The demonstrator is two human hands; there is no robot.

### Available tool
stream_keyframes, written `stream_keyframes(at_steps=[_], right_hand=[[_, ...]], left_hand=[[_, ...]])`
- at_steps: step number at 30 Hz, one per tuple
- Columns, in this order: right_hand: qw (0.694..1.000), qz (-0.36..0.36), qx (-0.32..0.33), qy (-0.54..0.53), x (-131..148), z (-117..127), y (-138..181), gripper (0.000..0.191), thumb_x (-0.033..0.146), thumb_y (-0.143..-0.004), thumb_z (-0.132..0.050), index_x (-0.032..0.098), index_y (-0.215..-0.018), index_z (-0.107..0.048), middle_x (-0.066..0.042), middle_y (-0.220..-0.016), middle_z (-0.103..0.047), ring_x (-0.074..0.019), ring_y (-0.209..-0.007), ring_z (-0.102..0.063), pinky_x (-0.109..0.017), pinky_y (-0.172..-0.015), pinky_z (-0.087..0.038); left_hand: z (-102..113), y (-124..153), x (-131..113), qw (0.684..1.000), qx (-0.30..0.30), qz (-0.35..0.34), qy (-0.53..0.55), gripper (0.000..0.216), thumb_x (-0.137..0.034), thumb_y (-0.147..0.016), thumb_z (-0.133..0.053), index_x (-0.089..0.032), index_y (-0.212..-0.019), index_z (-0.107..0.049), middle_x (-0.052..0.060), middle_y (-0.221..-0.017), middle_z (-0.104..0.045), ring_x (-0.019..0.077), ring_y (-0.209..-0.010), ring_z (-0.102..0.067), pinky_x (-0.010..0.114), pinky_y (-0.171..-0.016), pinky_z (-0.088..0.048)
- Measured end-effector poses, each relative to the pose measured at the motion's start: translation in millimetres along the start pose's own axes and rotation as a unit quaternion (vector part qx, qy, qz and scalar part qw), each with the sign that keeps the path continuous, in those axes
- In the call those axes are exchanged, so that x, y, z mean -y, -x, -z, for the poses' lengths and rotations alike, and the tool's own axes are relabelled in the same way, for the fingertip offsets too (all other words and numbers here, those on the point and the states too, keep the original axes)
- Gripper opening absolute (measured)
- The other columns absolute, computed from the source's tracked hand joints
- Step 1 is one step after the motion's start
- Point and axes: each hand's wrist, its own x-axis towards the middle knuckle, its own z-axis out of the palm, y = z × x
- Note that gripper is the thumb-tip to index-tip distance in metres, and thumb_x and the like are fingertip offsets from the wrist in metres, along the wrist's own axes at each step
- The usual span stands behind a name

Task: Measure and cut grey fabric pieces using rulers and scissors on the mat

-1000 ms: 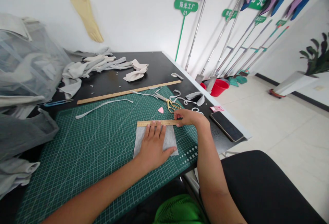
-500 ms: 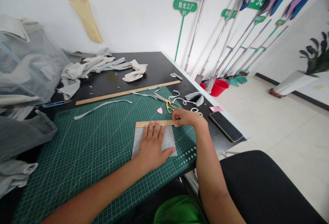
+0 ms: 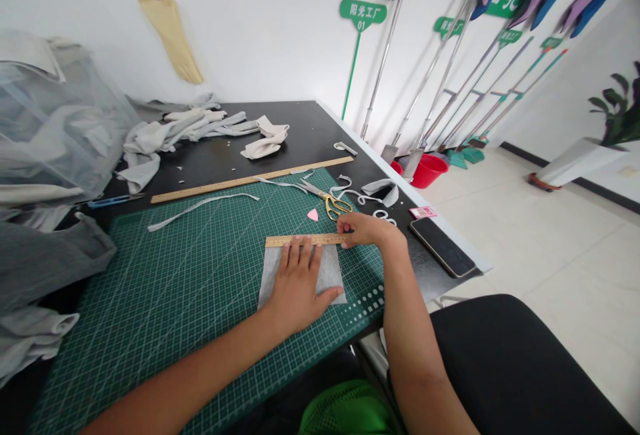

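Note:
My left hand point(image 3: 299, 285) lies flat with fingers spread on a small grey fabric square point(image 3: 270, 275) that rests on the green cutting mat point(image 3: 175, 282). Its fingertips touch a short wooden ruler point(image 3: 280, 240) lying along the square's far edge. My right hand point(image 3: 364, 230) pinches the right end of that ruler. Gold-handled scissors point(image 3: 330, 202) and a small pink chalk piece point(image 3: 313, 214) lie just beyond the ruler.
A long wooden ruler point(image 3: 240, 180) and a grey fabric strip point(image 3: 200, 205) lie farther back. Cloth piles point(image 3: 165, 132) cover the far and left side. A phone point(image 3: 443, 246) sits near the table's right edge. Mop poles point(image 3: 440, 62) lean on the wall.

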Motion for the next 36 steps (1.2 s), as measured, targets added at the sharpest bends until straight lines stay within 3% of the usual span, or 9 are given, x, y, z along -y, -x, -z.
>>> stream_keyframes(at_steps=[9, 13, 18, 21, 24, 36], right_hand=[[1.0, 0.0, -0.004, 0.008, 0.9, -0.6, -0.9, 0.027, 0.022, -0.067, -0.082, 0.022, -0.088, -0.065, -0.001, -0.095, -0.064, -0.0179, -0.083, -0.061, -0.026, -0.067, -0.042], [1.0, 0.0, -0.011, 0.01, 0.3, -1.5, -1.8, 0.031, 0.031, -0.066, -0.086, 0.022, -0.088, -0.067, -0.002, -0.095, -0.067, -0.0182, -0.082, -0.061, -0.025, -0.065, -0.042], [0.999, 0.0, -0.048, 0.012, 4.7, -1.5, -5.0, 0.029, 0.049, -0.087, -0.066, 0.02, -0.084, -0.065, -0.002, -0.077, -0.066, -0.0166, -0.068, -0.058, -0.026, -0.058, -0.037], [0.995, 0.008, -0.095, 0.02, 8.4, -2.5, -10.5, 0.029, 0.045, -0.093, -0.059, 0.019, -0.08, -0.065, -0.002, -0.075, -0.065, -0.0166, -0.069, -0.056, -0.027, -0.06, -0.036], [0.993, 0.02, -0.118, 0.025, 10.6, -4.3, -15.8, 0.021, 0.037, -0.088, -0.068, 0.019, -0.078, -0.065, -0.001, -0.075, -0.065, -0.0161, -0.072, -0.057, -0.026, -0.061, -0.035], [0.991, 0.037, -0.124, 0.023, 6.3, -6.5, -20.8, 0.014, 0.03, -0.084, -0.071, 0.018, -0.078, -0.068, -0.001, -0.073, -0.066, -0.0144, -0.066, -0.057, -0.025, -0.058, -0.037]], left_hand=[[-2.6, 0.8, 3.0, 1.0, -0.005, -0.002, 0.011, 0.091, -0.078, -0.088, -0.042, -0.016, -0.155, -0.036, 0.016, -0.167, -0.021, 0.0408, -0.154, -0.012, 0.06, -0.125, -0.01], [-0.6, 0.9, 2.4, 1.0, -0.003, -0.002, 0.008, 0.092, -0.076, -0.088, -0.045, -0.014, -0.155, -0.035, 0.018, -0.166, -0.022, 0.0415, -0.154, -0.011, 0.06, -0.125, -0.01], [0.0, 0.7, 2.0, 1.0, -0.004, -0.005, 0.008, 0.092, -0.077, -0.089, -0.041, -0.013, -0.154, -0.038, 0.018, -0.165, -0.024, 0.0411, -0.154, -0.013, 0.059, -0.125, -0.01], [-1.5, 0.6, 1.7, 1.0, -0.006, -0.003, 0.006, 0.093, -0.078, -0.089, -0.041, -0.011, -0.154, -0.037, 0.018, -0.165, -0.025, 0.0405, -0.154, -0.013, 0.059, -0.125, -0.01], [-3.0, 0.8, 1.4, 1.0, -0.01, 0.003, 0.0, 0.097, -0.077, -0.089, -0.043, -0.006, -0.154, -0.035, 0.02, -0.164, -0.027, 0.0401, -0.154, -0.013, 0.057, -0.125, -0.011], [-3.1, 2.9, 0.6, 1.0, -0.011, -0.001, -0.011, 0.097, -0.075, -0.09, -0.042, -0.003, -0.155, -0.033, 0.02, -0.164, -0.027, 0.0395, -0.154, -0.016, 0.056, -0.125, -0.013]])
